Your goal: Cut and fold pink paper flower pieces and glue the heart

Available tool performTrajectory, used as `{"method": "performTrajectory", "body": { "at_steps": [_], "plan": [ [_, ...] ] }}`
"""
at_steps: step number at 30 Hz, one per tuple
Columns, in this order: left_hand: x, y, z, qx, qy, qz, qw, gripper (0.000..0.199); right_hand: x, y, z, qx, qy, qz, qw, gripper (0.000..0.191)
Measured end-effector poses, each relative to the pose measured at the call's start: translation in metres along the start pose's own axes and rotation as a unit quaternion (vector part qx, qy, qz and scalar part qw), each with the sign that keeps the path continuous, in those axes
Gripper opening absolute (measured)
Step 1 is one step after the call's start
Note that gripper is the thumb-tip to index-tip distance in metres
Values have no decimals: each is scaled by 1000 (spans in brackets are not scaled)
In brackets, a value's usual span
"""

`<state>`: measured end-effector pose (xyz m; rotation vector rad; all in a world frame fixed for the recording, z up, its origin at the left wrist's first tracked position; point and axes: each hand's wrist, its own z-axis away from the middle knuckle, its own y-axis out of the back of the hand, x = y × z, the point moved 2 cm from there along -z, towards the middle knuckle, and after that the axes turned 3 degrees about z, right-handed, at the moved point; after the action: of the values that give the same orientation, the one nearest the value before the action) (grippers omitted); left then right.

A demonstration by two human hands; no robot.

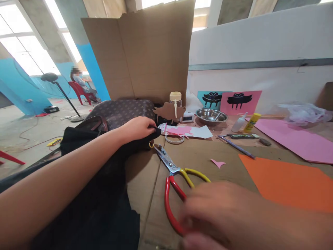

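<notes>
My left hand (pixel 139 129) is closed on the edge of a black cloth (pixel 111 198), which hangs over the left side of the table. A pair of scissors (pixel 171 166), one handle red and one yellow, lies on the cardboard with its tips pointing away from me. Over the handles comes my right hand (pixel 215 211), smeared by motion; whether its fingers grip them is unclear. A small pink paper scrap (pixel 218 163) rests beyond the scissors. Close to my left fingers are a pink-and-white paper strip (pixel 200 131) and a roll of tape (pixel 174 139).
A patterned brown bag (pixel 125 113) and an upright cardboard sheet (pixel 153 52) stand behind. Further right are a steel bowl (pixel 211 119), a glue stick (pixel 252 123), a pen (pixel 240 148), orange paper (pixel 288 180) and pink paper (pixel 293 139). A person (pixel 82 83) sits far left.
</notes>
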<state>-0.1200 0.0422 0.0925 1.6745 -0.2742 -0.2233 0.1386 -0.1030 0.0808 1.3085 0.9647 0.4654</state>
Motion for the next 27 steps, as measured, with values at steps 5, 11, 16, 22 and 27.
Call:
{"method": "performTrajectory", "body": {
  "at_steps": [5,11,16,22,27],
  "plan": [
    [3,13,5,13,4,3,1000,37,-23,-28,-115,-159,-75,-150,973,52],
    [-1,24,11,35,12,-2,999,35,-26,-53,-173,-58,-69,-190,978,26],
    [-24,28,14,25,24,11,999,37,9,-17,-135,-53,-107,-236,964,23],
    [-22,18,2,-31,33,-15,999,46,26,-9,-101,-22,-132,-221,966,24],
    [9,20,13,-142,30,-70,987,32,26,-22,-64,22,-55,24,998,24]
  ]
}}
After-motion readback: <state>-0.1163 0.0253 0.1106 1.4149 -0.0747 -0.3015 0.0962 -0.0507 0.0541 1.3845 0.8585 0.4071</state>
